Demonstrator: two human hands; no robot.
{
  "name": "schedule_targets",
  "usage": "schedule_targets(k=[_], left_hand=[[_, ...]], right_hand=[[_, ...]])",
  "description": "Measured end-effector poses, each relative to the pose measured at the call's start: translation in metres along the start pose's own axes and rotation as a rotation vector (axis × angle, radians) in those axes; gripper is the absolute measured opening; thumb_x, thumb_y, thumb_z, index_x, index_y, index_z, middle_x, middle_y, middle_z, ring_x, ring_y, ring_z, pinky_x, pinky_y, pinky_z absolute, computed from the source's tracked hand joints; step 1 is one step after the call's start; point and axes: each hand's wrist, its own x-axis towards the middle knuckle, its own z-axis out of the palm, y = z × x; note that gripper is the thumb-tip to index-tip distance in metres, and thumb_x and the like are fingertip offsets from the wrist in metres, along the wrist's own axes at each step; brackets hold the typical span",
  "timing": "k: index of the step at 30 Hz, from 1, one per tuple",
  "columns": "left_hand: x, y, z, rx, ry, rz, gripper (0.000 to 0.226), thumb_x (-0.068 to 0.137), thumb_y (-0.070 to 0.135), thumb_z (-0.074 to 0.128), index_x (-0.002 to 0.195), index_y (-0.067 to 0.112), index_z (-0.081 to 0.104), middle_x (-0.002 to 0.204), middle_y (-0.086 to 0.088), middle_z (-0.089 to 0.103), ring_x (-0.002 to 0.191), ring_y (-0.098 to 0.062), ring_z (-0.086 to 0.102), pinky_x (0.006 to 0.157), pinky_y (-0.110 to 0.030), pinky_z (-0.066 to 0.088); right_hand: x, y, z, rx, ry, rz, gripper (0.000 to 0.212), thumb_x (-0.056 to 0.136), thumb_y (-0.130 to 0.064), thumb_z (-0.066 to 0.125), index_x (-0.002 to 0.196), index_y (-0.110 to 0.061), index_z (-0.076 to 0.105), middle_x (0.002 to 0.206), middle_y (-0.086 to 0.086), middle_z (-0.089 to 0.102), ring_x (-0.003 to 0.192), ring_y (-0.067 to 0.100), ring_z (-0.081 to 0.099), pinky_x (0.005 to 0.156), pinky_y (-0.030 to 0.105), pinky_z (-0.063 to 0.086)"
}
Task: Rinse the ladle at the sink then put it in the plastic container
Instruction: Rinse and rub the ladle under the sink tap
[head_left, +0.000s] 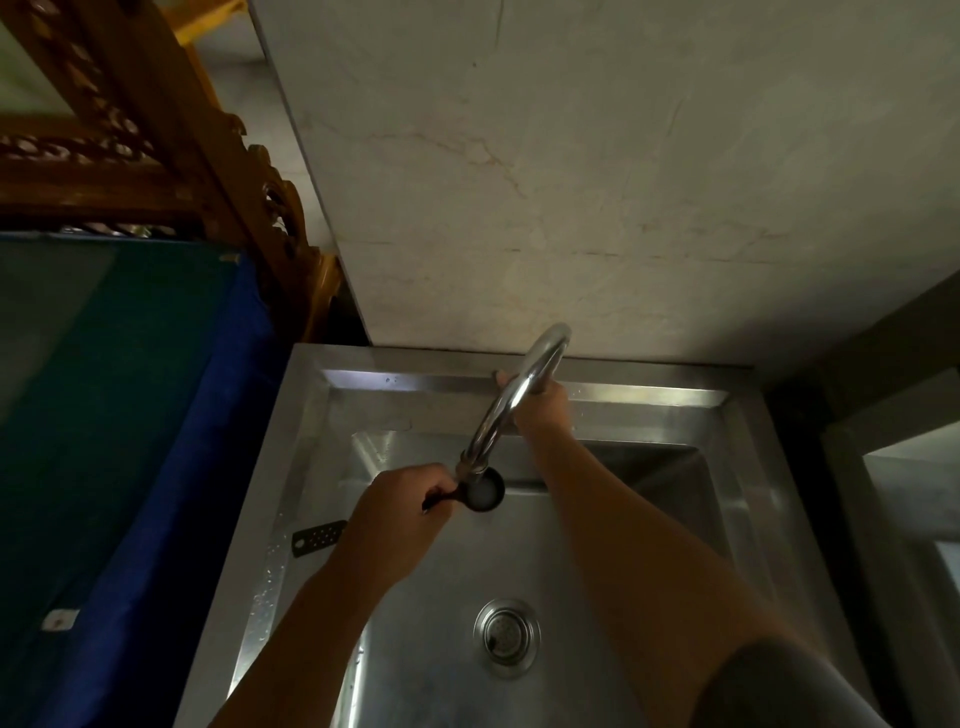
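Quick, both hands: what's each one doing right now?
Left hand: closed on the black ladle, bowl under the faucet spout.
Right hand: at the faucet base, grip hidden.

My left hand is holding the ladle right under the tap, over the sink. My right hand is reaching behind the tap. The drain is sitting nearer me.
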Motion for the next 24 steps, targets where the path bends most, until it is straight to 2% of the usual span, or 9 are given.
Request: schedule_targets(k=[3, 14, 17, 20, 22, 24], left_hand=[[0.001, 0.002, 0.001, 0.009, -0.002, 0.012, 0.004, 0.085, 0.019, 0.069, 0.086, 0.022, 0.07, 0.073, 0.009, 0.07, 0.067, -0.004, 0.064, 0.066, -0.037, 0.058], [-0.001, 0.002, 0.002, 0.021, 0.013, -0.011, 0.007, 0.084, 0.016, 0.07, 0.087, 0.022, 0.071, 0.076, 0.011, 0.071, 0.069, -0.002, 0.065, 0.066, -0.03, 0.057], [-0.004, 0.002, 0.001, 0.032, 0.005, -0.004, 0.012, 0.084, 0.014, 0.069, 0.083, 0.026, 0.069, 0.071, 0.016, 0.067, 0.067, 0.002, 0.063, 0.063, -0.02, 0.052], [-0.009, 0.001, -0.002, 0.031, 0.002, -0.018, 0.012, 0.084, 0.014, 0.069, 0.084, 0.026, 0.069, 0.064, 0.021, 0.059, 0.068, 0.004, 0.061, 0.057, -0.01, 0.043], [-0.014, 0.001, -0.005, 0.013, 0.009, -0.03, 0.011, 0.083, 0.013, 0.069, 0.081, 0.023, 0.068, 0.06, 0.022, 0.058, 0.068, 0.005, 0.061, 0.056, -0.008, 0.042], [-0.018, 0.001, -0.007, -0.014, 0.017, -0.042, 0.012, 0.08, 0.011, 0.072, 0.077, 0.022, 0.068, 0.059, 0.023, 0.06, 0.065, 0.006, 0.06, 0.056, -0.007, 0.041]], right_hand=[[-0.001, -0.001, 0.002, 0.007, 0.02, 0.009, 0.023, 0.084, -0.033, 0.074, 0.068, -0.026, 0.059, 0.073, -0.004, 0.068, 0.076, 0.018, 0.069, 0.068, 0.031, 0.056], [0.003, 0.003, 0.004, 0.049, 0.047, 0.034, 0.02, 0.09, -0.027, 0.066, 0.071, -0.027, 0.057, 0.075, -0.002, 0.068, 0.075, 0.017, 0.07, 0.076, 0.037, 0.06], [0.004, 0.001, -0.002, -0.01, -0.021, 0.027, 0.02, 0.089, -0.021, 0.066, 0.071, -0.026, 0.058, 0.075, -0.001, 0.067, 0.083, 0.022, 0.071, 0.08, 0.039, 0.06], [0.002, -0.001, -0.015, -0.186, -0.148, -0.077, 0.023, 0.088, -0.013, 0.065, 0.073, -0.029, 0.059, 0.078, -0.002, 0.067, 0.085, 0.021, 0.069, 0.087, 0.045, 0.058], [-0.005, 0.003, -0.02, -0.212, -0.169, -0.14, 0.019, 0.087, -0.011, 0.067, 0.083, -0.029, 0.059, 0.089, 0.001, 0.069, 0.087, 0.019, 0.068, 0.086, 0.044, 0.058], [-0.022, 0.016, -0.021, -0.117, -0.089, -0.135, 0.023, 0.087, -0.012, 0.067, 0.105, -0.023, 0.057, 0.106, 0.003, 0.064, 0.097, 0.02, 0.065, 0.086, 0.039, 0.056]])
